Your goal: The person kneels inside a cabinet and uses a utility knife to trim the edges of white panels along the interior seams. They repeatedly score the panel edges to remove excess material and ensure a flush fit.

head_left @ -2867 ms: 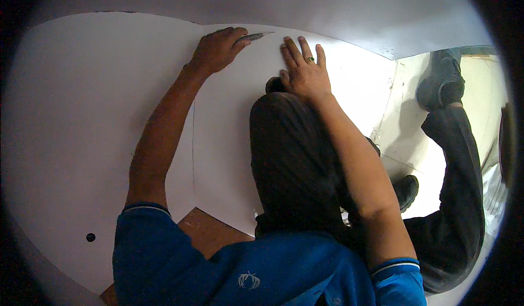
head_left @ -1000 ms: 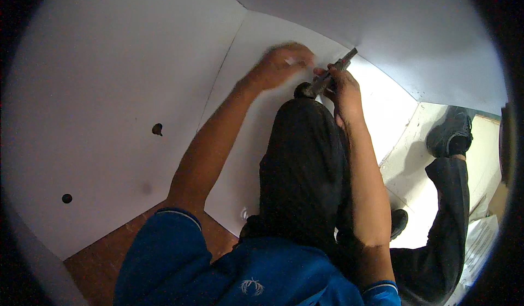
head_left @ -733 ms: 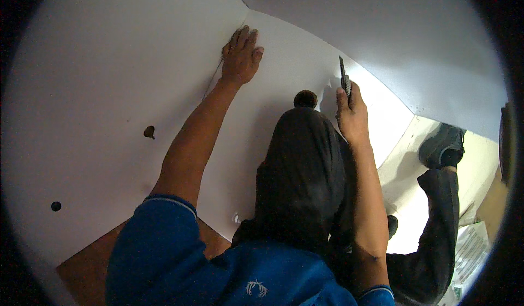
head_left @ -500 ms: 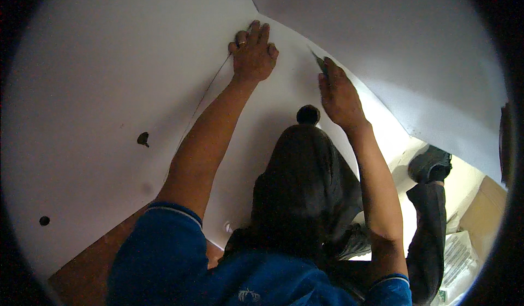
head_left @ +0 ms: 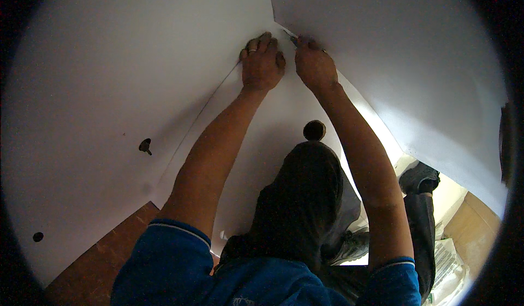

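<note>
My left hand (head_left: 262,63) lies open on a white panel (head_left: 109,77) beside the seam near the far corner. My right hand (head_left: 315,60) is closed around a utility knife (head_left: 291,37), its blade at the edge where the middle panel (head_left: 256,137) meets the upper right panel (head_left: 415,55). The knife's handle is mostly hidden by my fingers. A dark round hole (head_left: 314,130) is in the middle panel, just beyond my knee.
The left panel has two small dark openings (head_left: 144,145), (head_left: 37,237). A brown surface (head_left: 103,257) lies at the lower left. My bent legs and shoe (head_left: 416,178) occupy the middle and right. A printed plastic bag (head_left: 445,268) and brown board (head_left: 469,224) are at lower right.
Both hands have moved toward the far corner and come close together. The knife, earlier in my left hand, is in my right. The view has shifted.
</note>
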